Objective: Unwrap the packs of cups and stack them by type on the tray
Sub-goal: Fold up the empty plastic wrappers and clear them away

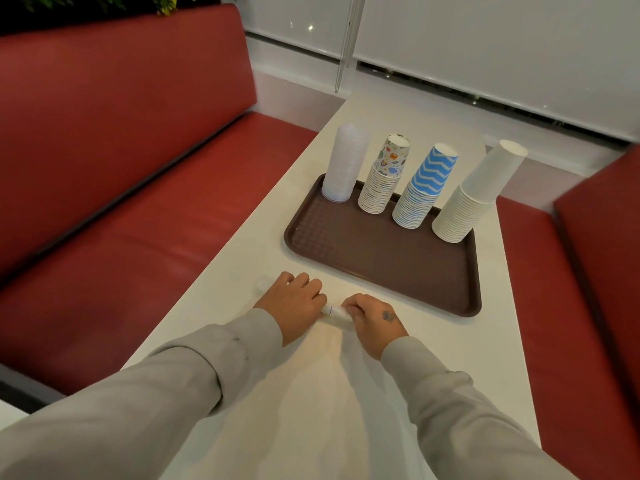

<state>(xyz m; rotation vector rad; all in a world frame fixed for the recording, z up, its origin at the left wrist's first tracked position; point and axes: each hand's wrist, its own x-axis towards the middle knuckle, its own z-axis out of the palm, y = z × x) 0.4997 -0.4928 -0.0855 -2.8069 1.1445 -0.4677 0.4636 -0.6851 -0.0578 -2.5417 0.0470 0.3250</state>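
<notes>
Left grip (290, 301) and right grip (373, 322) curl round a pale roll (333, 310) (mostly hidden, identity unclear) on the bench (242, 258), nearer than the tray (381, 271).

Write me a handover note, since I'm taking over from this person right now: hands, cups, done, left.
Hands: left hand and right hand both grip a small white roll, probably wrapping, on the table before the tray.
Tray's far edge holds four stacks: clear cups, patterned cups, blue zigzag cups, plain white cups.
Done: stacking by type. Left: likely just discarding the roll; no wrapped packs in view.
</notes>
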